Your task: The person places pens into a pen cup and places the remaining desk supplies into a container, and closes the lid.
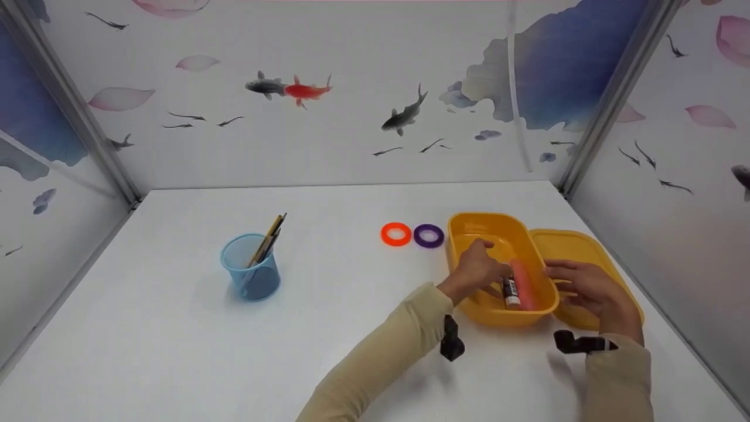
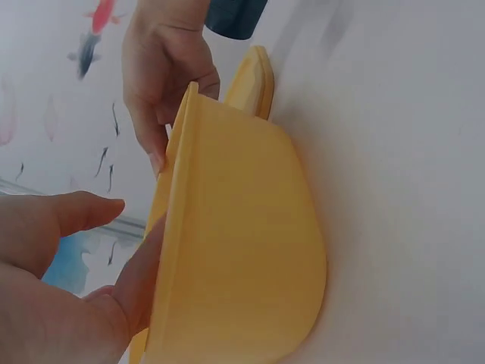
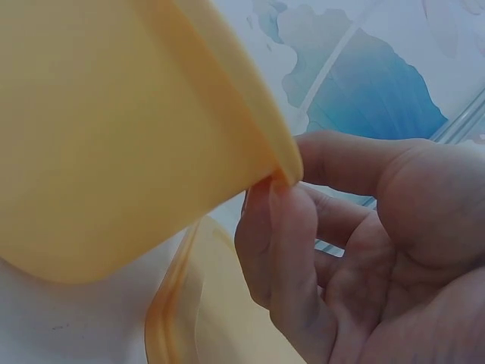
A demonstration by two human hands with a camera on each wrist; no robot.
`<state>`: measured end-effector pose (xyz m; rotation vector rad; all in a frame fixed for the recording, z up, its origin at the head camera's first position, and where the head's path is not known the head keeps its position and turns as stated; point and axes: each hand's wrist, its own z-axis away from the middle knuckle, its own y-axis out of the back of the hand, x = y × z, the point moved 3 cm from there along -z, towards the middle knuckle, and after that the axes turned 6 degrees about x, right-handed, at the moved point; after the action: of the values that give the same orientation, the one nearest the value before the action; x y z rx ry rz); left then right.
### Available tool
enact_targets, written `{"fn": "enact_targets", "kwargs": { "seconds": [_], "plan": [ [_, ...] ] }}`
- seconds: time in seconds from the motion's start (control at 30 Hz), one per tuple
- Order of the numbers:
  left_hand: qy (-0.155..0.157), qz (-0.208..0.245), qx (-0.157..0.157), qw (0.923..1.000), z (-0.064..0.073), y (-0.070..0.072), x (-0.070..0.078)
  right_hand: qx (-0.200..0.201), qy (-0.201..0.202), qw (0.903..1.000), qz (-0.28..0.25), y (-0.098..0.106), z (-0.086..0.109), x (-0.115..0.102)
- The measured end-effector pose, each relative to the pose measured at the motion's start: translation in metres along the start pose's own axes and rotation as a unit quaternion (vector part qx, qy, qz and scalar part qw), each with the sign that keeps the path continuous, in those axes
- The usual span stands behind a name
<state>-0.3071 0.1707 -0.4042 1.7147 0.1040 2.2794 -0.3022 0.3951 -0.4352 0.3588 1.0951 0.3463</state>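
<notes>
On the left of the white counter (image 1: 146,328) stands a blue cup (image 1: 261,284), upright and well apart from everything else. A few pencils (image 1: 270,239) lean inside it, their ends rising above the rim; neither hand is near them. Farther right, an orange ring (image 1: 396,242) and a purple ring (image 1: 429,244) lie flat, side by side, the purple one just beside a yellow box.

The yellow box (image 1: 504,318) sits uncovered on the right half of the counter. The person's left hand (image 1: 476,271) reaches over its near-left rim. Its fingers are spread, with one raised clear of the rim and another dipping inside. A small black-and-white tube (image 1: 511,295) lies in the box right by those fingers; whether they grip it cannot be told. Next to the tube, along the right wall, lies a pink bar (image 1: 523,286).

The right hand (image 1: 595,290) is at the box's right side, its fingers narrowed on the rim, pinching it at a corner. Beneath that hand, a yellow lid (image 1: 571,246) lies flat on the counter beside the box.

As for progress, the work looks partway: the lid is off and two things are in the box, while both rings and the cup with its pencils are outside it. The lid is not yet on.
</notes>
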Motion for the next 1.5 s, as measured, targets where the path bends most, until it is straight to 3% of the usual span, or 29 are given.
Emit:
{"fn": "enact_targets", "kwargs": {
  "seconds": [0.37,0.6,0.87,1.1,1.5],
  "plan": [
    [-0.05,0.09,0.033,0.9941,-0.013,0.037,0.001,0.013,0.007,0.9998,-0.013,0.0,-0.002,0.002],
    [-0.079,0.114,0.045,0.9893,-0.027,0.064,-0.008,0.014,0.003,0.9998,-0.014,-0.002,-0.002,0.002],
    [-0.081,0.169,0.049,0.981,-0.042,0.093,-0.025,0.011,0.002,0.9999,-0.01,-0.002,-0.002,0.002],
    [-0.075,0.175,0.062,0.9798,-0.053,0.111,-0.035,0.011,0.001,0.9999,-0.009,-0.001,-0.002,0.003],
    [-0.091,0.201,0.078,0.9721,-0.061,0.142,-0.045,0.013,0.007,0.9997,-0.017,-0.001,-0.004,0.004]
  ]
}}
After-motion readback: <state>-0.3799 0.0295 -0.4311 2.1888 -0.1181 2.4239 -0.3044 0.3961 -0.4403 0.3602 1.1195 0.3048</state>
